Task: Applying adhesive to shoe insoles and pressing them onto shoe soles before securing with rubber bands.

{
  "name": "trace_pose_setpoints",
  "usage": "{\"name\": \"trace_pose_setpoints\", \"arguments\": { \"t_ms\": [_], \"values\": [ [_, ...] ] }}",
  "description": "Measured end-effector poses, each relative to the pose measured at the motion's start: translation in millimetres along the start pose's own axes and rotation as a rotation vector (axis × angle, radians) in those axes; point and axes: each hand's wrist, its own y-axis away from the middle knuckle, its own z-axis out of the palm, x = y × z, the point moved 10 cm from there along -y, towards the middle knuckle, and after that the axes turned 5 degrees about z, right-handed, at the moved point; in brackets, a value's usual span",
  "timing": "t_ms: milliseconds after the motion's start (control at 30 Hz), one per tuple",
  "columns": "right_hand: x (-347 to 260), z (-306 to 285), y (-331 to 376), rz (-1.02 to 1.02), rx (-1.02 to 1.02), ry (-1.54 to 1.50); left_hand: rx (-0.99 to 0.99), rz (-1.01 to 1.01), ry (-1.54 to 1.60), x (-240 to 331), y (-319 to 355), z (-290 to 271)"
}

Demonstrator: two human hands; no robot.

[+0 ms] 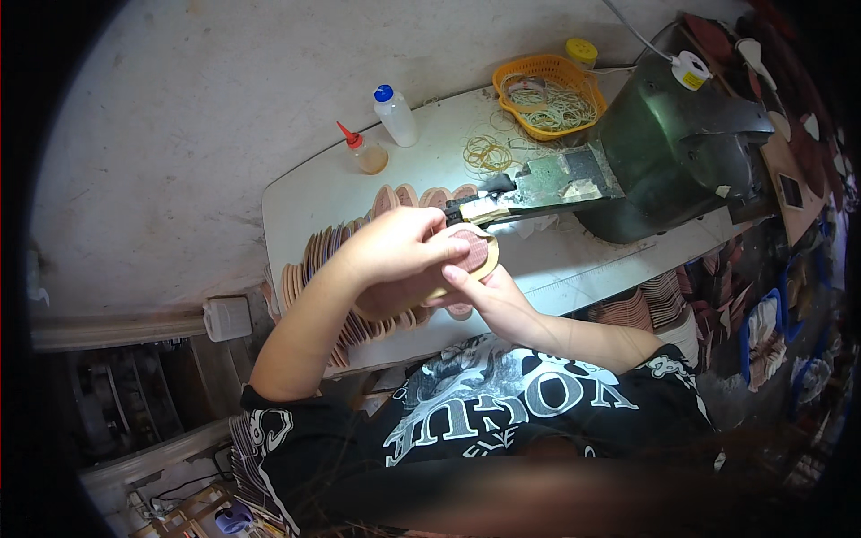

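Both hands hold an insole (pixel 404 292) with a pinkish-brown upper face and a pale cream rim. My left hand (pixel 399 244) lies over its far side, with the thumb pressed on the rounded end. My right hand (pixel 496 303) grips the near edge, its thumb on top and its other fingers underneath, partly hidden. That rounded end is close to the tip of a machine's narrow arm (pixel 538 190); whether they touch, I cannot tell. Rows of similar insoles (pixel 314 255) stand packed on edge behind and left of my hands.
A dark green machine body (pixel 668 148) fills the table's right end. Toward the wall are a red-tipped bottle (pixel 368 157), a blue-capped bottle (pixel 395 118), loose rubber bands (pixel 487 154) and an orange basket (pixel 505 70) of bands. More stacked pieces (pixel 625 311) sit below the table's right edge.
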Motion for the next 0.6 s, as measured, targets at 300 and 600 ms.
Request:
{"name": "trace_pose_setpoints", "arguments": {
  "t_ms": [300,600],
  "values": [
    [-18,-1,-38,-0.056,0.153,-0.334,-0.281,-0.021,0.279,-37,-68,-7],
    [-22,-9,-39,0.085,0.168,-0.353,-0.291,-0.019,0.396,-44,-81,-4]
  ]
}}
